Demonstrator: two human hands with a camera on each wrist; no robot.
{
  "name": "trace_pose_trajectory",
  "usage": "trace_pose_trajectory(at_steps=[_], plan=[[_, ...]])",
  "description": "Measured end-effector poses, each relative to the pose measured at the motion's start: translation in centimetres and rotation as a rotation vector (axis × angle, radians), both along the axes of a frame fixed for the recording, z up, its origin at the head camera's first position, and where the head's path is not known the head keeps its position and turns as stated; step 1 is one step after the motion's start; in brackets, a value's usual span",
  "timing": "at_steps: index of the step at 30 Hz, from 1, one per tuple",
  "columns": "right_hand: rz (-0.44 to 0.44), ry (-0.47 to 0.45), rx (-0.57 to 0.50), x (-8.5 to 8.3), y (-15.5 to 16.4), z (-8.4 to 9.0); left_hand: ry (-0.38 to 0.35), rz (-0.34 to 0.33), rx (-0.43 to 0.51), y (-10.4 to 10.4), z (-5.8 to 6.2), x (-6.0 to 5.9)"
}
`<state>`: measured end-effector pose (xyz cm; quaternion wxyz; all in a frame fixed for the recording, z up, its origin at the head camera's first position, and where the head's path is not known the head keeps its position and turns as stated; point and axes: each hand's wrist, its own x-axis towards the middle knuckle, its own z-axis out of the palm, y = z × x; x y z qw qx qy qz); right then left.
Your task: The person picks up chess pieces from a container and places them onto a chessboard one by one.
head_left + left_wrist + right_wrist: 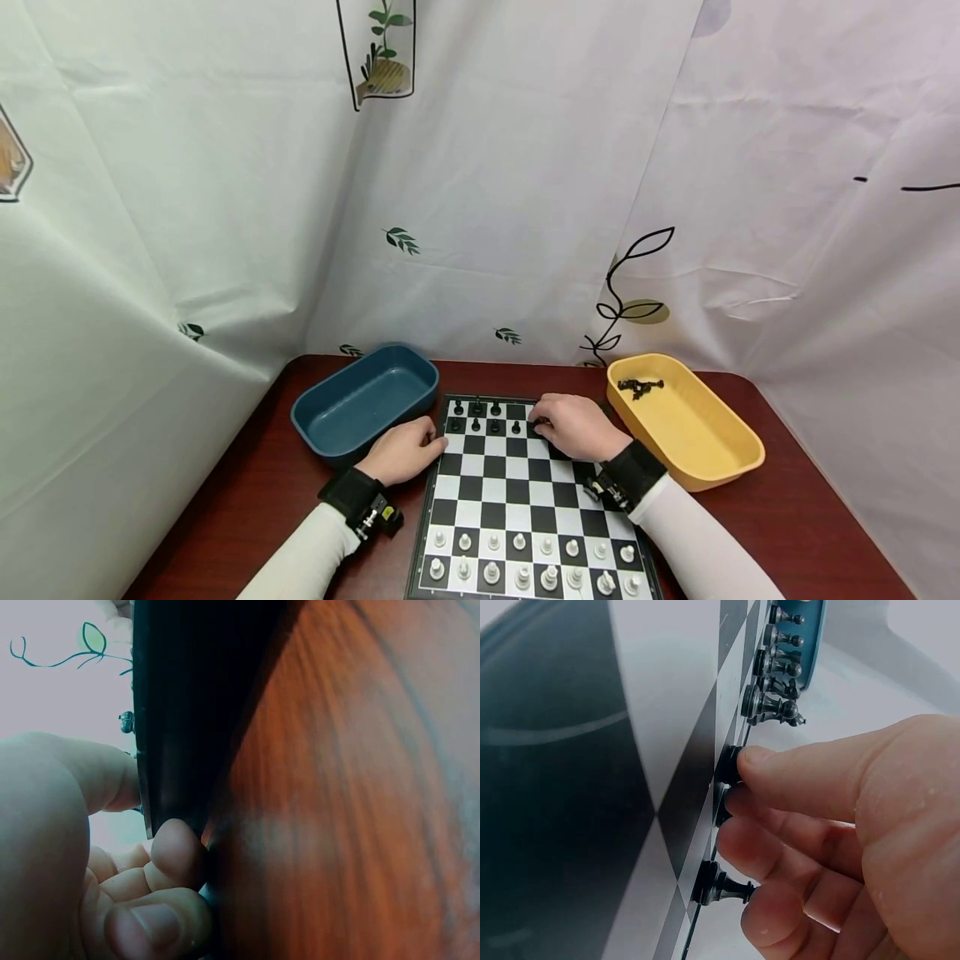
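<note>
A black-and-white chessboard (495, 467) lies on the table. My left hand (405, 450) grips its left edge, the thumb over the top and fingers (176, 855) against the side. At the far right part of the board, my right hand (576, 425) pinches a black chess piece (731, 765) between thumb and fingers; its upper part is hidden. A black pawn (720, 889) stands beside the other fingertips. Several black pieces (477, 406) stand at the board's far left. White pieces (550, 577) fill the two near rows.
A blue tray (318, 429) stands left of the board's far end. To the right is a yellow tray (705, 433) with a small pile of black chess pieces (640, 387) in it. Printed white cloth (495, 208) hangs behind the dark red table (255, 508).
</note>
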<state>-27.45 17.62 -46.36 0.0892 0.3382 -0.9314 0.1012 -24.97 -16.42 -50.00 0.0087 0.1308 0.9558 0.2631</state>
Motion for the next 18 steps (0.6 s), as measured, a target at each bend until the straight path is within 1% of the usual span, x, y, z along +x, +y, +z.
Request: trace_pose_trajectory(at_steps=[8, 18], plan=[[0.015, -0.008, -0.004, 0.07, 0.03, -0.03, 0.003, 0.002, 0.0, 0.07, -0.01, 0.05], [0.009, -0.009, 0.0, 0.18, 0.07, 0.0, 0.007, 0.004, -0.004, 0.12, -0.03, 0.08]])
